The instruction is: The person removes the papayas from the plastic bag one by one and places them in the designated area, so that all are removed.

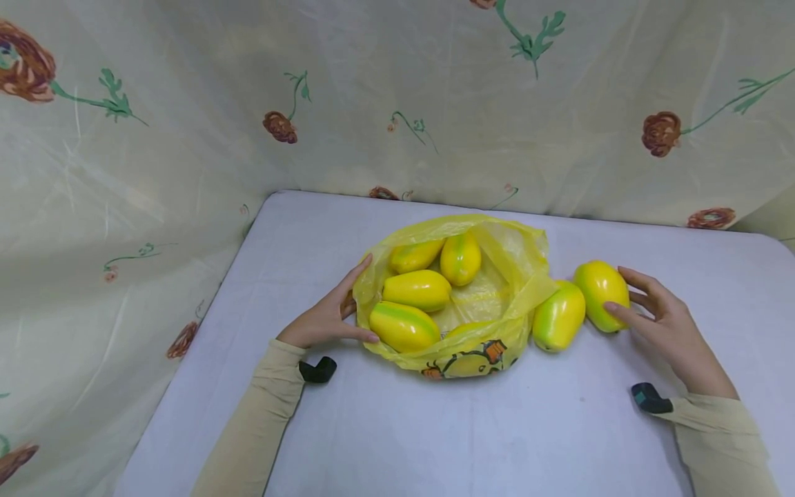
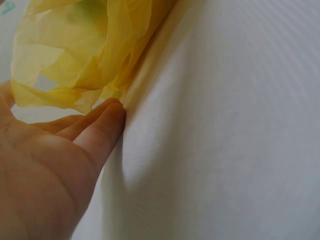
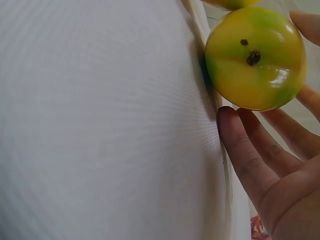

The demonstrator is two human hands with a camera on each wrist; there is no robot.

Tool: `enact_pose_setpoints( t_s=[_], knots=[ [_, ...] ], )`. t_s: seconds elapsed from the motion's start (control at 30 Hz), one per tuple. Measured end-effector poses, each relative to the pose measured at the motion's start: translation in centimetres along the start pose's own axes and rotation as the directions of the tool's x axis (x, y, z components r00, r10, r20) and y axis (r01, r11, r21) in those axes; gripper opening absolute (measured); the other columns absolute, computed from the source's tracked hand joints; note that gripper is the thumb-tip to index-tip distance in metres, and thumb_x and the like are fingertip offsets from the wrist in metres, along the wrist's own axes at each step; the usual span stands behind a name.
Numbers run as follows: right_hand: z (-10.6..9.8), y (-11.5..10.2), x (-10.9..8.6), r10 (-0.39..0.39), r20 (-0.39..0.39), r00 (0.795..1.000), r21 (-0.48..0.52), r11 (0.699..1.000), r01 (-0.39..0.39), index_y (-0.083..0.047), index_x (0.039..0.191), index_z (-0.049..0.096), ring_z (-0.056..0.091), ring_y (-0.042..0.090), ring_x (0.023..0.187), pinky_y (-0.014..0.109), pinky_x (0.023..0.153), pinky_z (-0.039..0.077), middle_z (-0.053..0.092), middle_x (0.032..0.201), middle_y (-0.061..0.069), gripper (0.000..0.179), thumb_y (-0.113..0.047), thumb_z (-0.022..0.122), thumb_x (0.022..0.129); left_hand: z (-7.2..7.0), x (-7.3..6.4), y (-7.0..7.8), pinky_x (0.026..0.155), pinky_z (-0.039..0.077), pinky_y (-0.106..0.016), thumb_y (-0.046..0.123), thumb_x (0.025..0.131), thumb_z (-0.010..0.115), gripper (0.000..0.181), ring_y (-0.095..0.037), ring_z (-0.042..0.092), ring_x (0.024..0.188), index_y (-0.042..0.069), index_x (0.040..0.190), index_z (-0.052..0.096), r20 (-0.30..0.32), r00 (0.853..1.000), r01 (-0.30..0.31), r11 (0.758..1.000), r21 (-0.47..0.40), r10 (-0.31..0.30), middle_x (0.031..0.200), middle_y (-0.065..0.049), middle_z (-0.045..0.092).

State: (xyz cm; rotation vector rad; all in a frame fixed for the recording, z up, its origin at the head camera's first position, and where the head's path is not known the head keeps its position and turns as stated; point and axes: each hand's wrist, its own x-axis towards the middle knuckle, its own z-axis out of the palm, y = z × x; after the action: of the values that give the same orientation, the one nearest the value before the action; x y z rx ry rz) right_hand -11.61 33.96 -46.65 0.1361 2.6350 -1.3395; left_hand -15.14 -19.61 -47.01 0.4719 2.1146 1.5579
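A thin yellow plastic bag (image 1: 531, 248) lies with its mouth wide, several glossy yellow papayas (image 1: 416, 290) with green streaks inside it. My left hand (image 1: 332, 310) is at the bag's left side, thumb and fingers spread along the rim; in the left wrist view its straight fingertips (image 2: 114, 106) are right at the crumpled plastic (image 2: 75, 55). Outside the bag, to its right, two more papayas lie side by side. Around the outer papaya (image 1: 601, 293) my right hand (image 1: 667, 321) is loosely spread, its thumb overlapping the front. The right wrist view shows that papaya's stem end (image 3: 253, 57) beside the relaxed fingers.
The other loose papaya (image 1: 559, 317) rests against the bag's right edge. A white cloth covers the table (image 1: 397, 428). Behind and to the left hangs a pale curtain (image 1: 348, 90) with a flower print. A small black device (image 1: 318, 370) is worn on each wrist.
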Motion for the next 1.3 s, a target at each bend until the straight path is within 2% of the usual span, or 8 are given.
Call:
enact_pose_setpoints(
  t_s=[0.27, 0.5, 0.63, 0.73, 0.8, 0.87, 1.1, 1.3],
  knots=[
    [0.0, 0.2, 0.2, 0.006, -0.005, 1.0, -0.001, 1.0, -0.006, -0.037, 0.165, 0.021, 0.03, 0.049, 0.146, 0.079, 0.107, 0.038, 0.019, 0.174, 0.003, 0.081, -0.052, 0.065, 0.098, 0.0, -0.2, 0.3, 0.132, 0.023, -0.043, 0.012, 0.075, 0.094, 0.13, -0.018, 0.016, 0.161, 0.049, 0.163, 0.004, -0.004, 1.0, 0.004, 1.0, 0.002, -0.004, 0.174, 0.014, -0.003],
    [-0.1, 0.3, 0.3, -0.004, -0.013, 1.0, -0.017, 1.0, 0.004, -0.031, 0.166, 0.02, 0.031, 0.048, 0.147, 0.079, 0.106, 0.039, 0.02, 0.174, 0.008, 0.083, -0.049, 0.065, 0.099, 0.0, -0.3, 0.4, 0.132, 0.023, -0.043, 0.013, 0.076, 0.093, 0.129, -0.017, 0.016, 0.161, 0.05, 0.162, 0.004, -0.006, 1.0, 0.006, 1.0, 0.005, -0.006, 0.174, 0.015, -0.003],
    [-0.2, 0.3, 0.3, -0.002, -0.027, 1.0, -0.032, 0.999, 0.001, -0.033, 0.166, 0.02, 0.033, 0.045, 0.148, 0.077, 0.107, 0.04, 0.021, 0.174, 0.007, 0.083, -0.05, 0.066, 0.099, 0.0, -0.2, 0.2, 0.132, 0.022, -0.043, 0.014, 0.076, 0.094, 0.13, -0.017, 0.016, 0.161, 0.051, 0.162, 0.004, -0.01, 1.0, 0.009, 1.0, 0.011, -0.008, 0.174, 0.015, -0.002],
    [-0.5, 0.5, 0.1, -0.022, -0.057, 0.998, -0.049, 0.999, 0.02, -0.034, 0.165, 0.024, 0.037, 0.035, 0.148, 0.041, 0.113, 0.052, 0.026, 0.172, 0.002, 0.081, -0.049, 0.067, 0.098, -0.1, -0.1, 0.1, 0.132, 0.021, -0.044, 0.015, 0.075, 0.094, 0.13, -0.017, 0.016, 0.162, 0.051, 0.162, 0.004, -0.011, 1.0, 0.009, 1.0, 0.015, -0.009, 0.174, 0.014, -0.002],
    [-0.7, 0.6, 0.0, -0.047, -0.087, 0.995, -0.054, 0.998, 0.042, -0.033, 0.164, 0.027, 0.041, 0.025, 0.145, 0.013, 0.102, 0.052, 0.031, 0.17, 0.0, 0.079, -0.047, 0.068, 0.098, -0.1, -0.1, 0.1, 0.132, 0.021, -0.045, 0.015, 0.075, 0.095, 0.13, -0.018, 0.015, 0.162, 0.052, 0.162, 0.004, -0.01, 1.0, 0.009, 1.0, 0.013, -0.009, 0.174, 0.014, -0.002],
    [-0.9, 0.7, -0.1, -0.07, -0.121, 0.99, -0.043, 0.997, 0.065, -0.033, 0.163, 0.03, 0.044, 0.017, 0.143, -0.005, 0.088, 0.042, 0.034, 0.168, 0.0, 0.076, -0.043, 0.069, 0.098, -0.1, -0.1, 0.1, 0.132, 0.021, -0.045, 0.015, 0.075, 0.095, 0.131, -0.018, 0.015, 0.162, 0.052, 0.162, 0.004, -0.01, 1.0, 0.01, 1.0, 0.013, -0.009, 0.174, 0.015, -0.003],
    [-1.2, 0.0, -0.5, -0.103, -0.242, 0.965, -0.015, 0.995, 0.103, -0.034, 0.16, 0.036, 0.046, 0.003, 0.141, -0.005, 0.094, 0.041, 0.042, 0.164, -0.005, 0.07, -0.033, 0.07, 0.099, 0.0, -0.1, 0.1, 0.132, 0.022, -0.045, 0.016, 0.075, 0.095, 0.13, -0.017, 0.015, 0.162, 0.052, 0.161, 0.004, -0.011, 1.0, 0.017, 1.0, 0.011, -0.017, 0.174, 0.015, -0.003],
    [-1.4, -1.0, -1.0, -0.143, -0.299, 0.943, 0.029, 0.987, 0.158, -0.029, 0.158, 0.042, 0.047, -0.008, 0.13, -0.004, 0.096, 0.041, 0.048, 0.159, -0.006, 0.068, -0.02, 0.072, 0.098, 0.0, -0.1, 0.2, 0.132, 0.021, -0.045, 0.015, 0.075, 0.095, 0.131, -0.018, 0.015, 0.162, 0.051, 0.162, 0.004, -0.01, 1.0, 0.016, 1.0, 0.013, -0.016, 0.174, 0.014, -0.002]
  ],
)
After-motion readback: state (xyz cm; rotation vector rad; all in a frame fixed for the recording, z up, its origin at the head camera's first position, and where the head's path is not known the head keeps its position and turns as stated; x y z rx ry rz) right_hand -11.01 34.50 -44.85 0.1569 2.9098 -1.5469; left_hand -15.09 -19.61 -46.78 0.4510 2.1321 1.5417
